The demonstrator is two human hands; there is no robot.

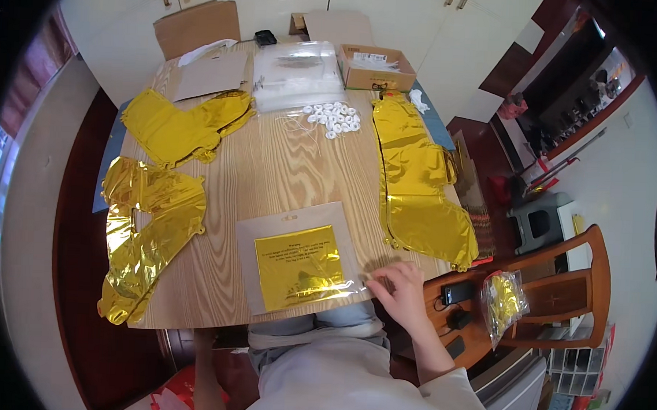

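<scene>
Clear plastic bag (298,230), flat, with a gold foil sheet (296,273) inside, lay near the front edge of the wood-grain table (215,288), slightly askew. Edges: its lower side ran close to the table's front rim, its lower right corner at the right hand (399,290). Open room: bare wood stretched left to a crumpled gold foil piece (170,216) and up to the white rings (334,120); to the right, a narrower strip before a long gold foil piece (410,179), which followed the table's right edge. Appearance: margins were transparent, a hang hole pierced the top, dark print crossed the foil, and glare showed low down. Right hand: at that corner, thumb and forefinger close together; whether they pinched the bag could not be told. Left hand: out of sight, state could not be told; a forearm (205,383) showed below the table's front edge.
</scene>
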